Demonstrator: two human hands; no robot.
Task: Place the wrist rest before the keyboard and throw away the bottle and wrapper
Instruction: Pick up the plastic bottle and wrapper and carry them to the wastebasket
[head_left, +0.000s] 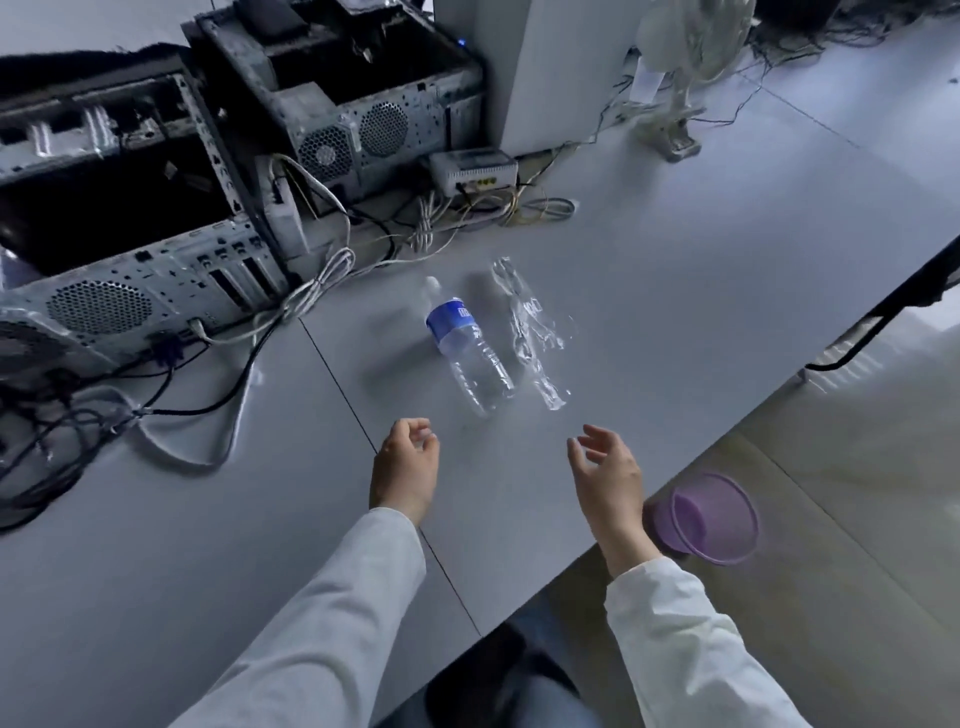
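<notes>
While both hands hang empty over the desk (675, 291), the step in hand looks to be the throwing away, not the wrist rest: neither a wrist rest nor a keyboard shows anywhere in the head view, so nothing can be said of that half of the task.

From the head camera, the only view, the bottle (467, 348) lies on its side near the middle of the desk, clear plastic with a blue label, its white cap pointing away from the person and its base toward them. Just beside it on the right, apart but close, lies the wrapper (535, 332), a crumpled strip of clear film running roughly parallel to the bottle. The left hand (404, 470) hovers just short of the bottle's base, its fingers (415, 434) curled loosely inward and gripping nothing. The right hand (608, 478) hovers short of the wrapper's near end, its fingers spread and half open, also holding nothing. Below the desk edge on the right stands a purple bin (711, 517) on the floor, open at the top.

The next move probably calls for 2 short reaches: the left hand closing round the bottle's body, the right pinching the wrapper, which is thin, limp and likely to slip unless gathered. Both then need carrying right, past the desk edge, and dropping into the bin. The computer cases (156, 270) and cables (234, 364) to the left lie well apart from that path.
</notes>
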